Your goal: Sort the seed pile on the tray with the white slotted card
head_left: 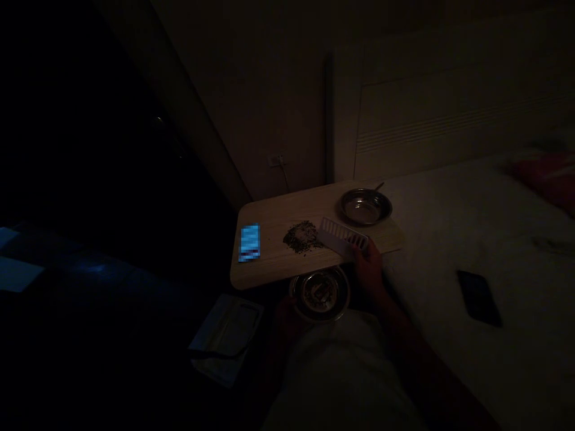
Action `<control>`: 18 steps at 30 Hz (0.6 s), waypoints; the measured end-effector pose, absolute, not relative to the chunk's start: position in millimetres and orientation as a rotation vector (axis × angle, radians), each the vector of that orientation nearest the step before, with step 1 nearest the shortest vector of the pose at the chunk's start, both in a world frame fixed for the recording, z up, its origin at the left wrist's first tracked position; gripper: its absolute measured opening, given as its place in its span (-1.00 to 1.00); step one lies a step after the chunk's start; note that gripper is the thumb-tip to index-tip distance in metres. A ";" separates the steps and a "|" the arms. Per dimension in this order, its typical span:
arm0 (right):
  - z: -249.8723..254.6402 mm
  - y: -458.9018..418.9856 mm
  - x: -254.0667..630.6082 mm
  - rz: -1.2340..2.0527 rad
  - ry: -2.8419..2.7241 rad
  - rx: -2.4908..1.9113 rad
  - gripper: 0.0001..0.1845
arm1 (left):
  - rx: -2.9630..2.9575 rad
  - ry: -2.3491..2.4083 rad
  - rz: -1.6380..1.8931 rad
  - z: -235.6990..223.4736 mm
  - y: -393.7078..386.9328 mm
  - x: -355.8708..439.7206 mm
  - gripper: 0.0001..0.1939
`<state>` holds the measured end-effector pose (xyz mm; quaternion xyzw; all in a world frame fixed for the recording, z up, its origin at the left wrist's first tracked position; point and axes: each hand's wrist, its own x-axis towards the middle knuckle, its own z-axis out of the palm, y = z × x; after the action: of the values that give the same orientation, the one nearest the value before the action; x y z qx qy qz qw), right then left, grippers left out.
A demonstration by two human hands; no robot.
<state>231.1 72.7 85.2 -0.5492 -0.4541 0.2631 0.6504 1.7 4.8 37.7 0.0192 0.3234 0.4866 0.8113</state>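
Observation:
My right hand [369,263] grips one end of a pale, long tray with a row of slots [338,237], perhaps an ice cube tray. It is tilted over the small wooden table [274,209], its far end beside a loose heap of dark bits [302,237]. Below the table's front edge, my left hand [290,314] holds a round metal bowl [342,302] by its left rim. Something patterned or scattered shows in that bowl, too dark to make out. The left fingers are mostly lost in shadow.
A second metal bowl [365,209] with a handle-like piece behind it stands at the table's back right. A lit phone [249,242] lies at the left. A dark phone [478,298] rests on the bed [431,239]. A pale box or bag with a strap [224,335] is low left.

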 end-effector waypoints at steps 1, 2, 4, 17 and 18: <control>85.2 72.3 230.0 0.610 -1.043 -1.248 -0.76 | 0.043 0.698 1.044 39.2 4.6 2.2 -0.63; 85.4 72.1 228.9 0.621 -1.047 -1.247 -0.76 | 0.045 0.710 1.048 40.6 4.4 2.6 -0.62; 86.2 71.9 227.4 0.633 -1.033 -1.243 -0.74 | 0.050 0.720 1.052 42.3 4.0 3.5 -0.62; 84.8 71.7 228.6 0.615 -1.087 -1.230 -0.76 | 0.019 0.737 1.027 33.8 5.7 -1.4 -0.66; 84.9 71.7 228.7 0.606 -1.082 -1.238 -0.75 | 0.021 0.739 1.032 32.9 5.4 -1.2 -0.66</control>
<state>228.7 71.7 84.9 -0.5428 -0.4742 0.2655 0.6403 -1.2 5.4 32.9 0.0098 0.3452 0.4819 0.8053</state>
